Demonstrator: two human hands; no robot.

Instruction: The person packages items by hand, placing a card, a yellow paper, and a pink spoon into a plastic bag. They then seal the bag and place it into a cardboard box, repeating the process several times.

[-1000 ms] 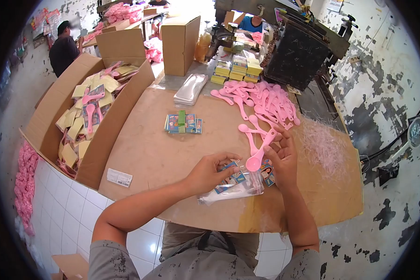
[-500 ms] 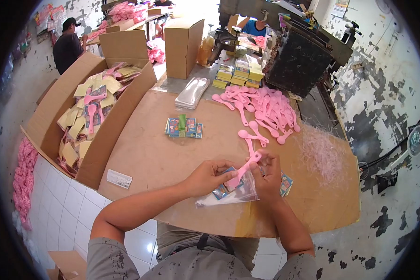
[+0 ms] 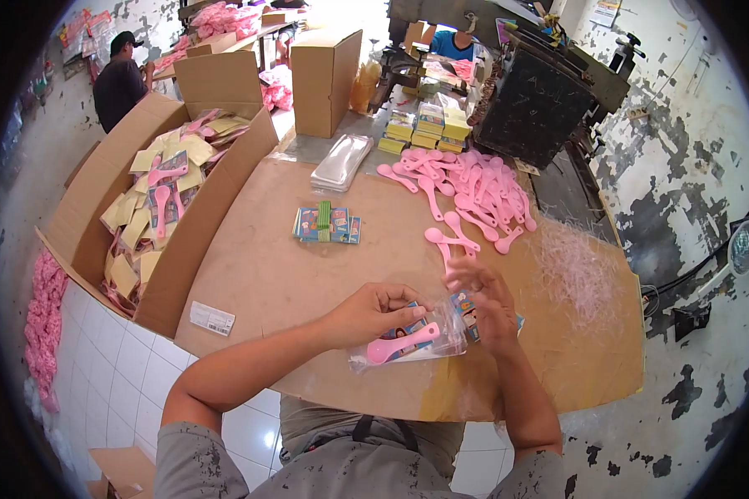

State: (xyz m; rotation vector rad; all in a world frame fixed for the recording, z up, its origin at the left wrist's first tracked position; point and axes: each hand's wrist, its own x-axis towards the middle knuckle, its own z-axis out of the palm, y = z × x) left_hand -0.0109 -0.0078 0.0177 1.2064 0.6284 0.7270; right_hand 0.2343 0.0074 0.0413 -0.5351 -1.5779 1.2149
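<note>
My left hand (image 3: 379, 314) is closed on the upper edge of a clear plastic bag (image 3: 451, 339). In the bag lie a pink spoon (image 3: 404, 343), slanting with its bowl at the lower left, and a blue printed card. My right hand (image 3: 484, 303) is raised at the bag's right side with its fingers apart. Beneath it, more blue printed cards (image 3: 466, 314) rest on the cardboard-covered table (image 3: 283, 291). Beyond my hands is a heap of pink spoons (image 3: 483, 195). A banded stack of cards (image 3: 326, 224) lies left of the heap.
An open carton (image 3: 200, 224) of filled bags stands at the left. Flat clear bags (image 3: 342, 163), card stacks (image 3: 430, 122) and a tall box (image 3: 324, 83) are at the back. Plastic shreds (image 3: 578, 279) lie right. Two people (image 3: 121, 87) are in the background.
The pink spoon has gone from between my hands into the bag, its bowl now at the lower left. My right hand has let go and its fingers have spread.
</note>
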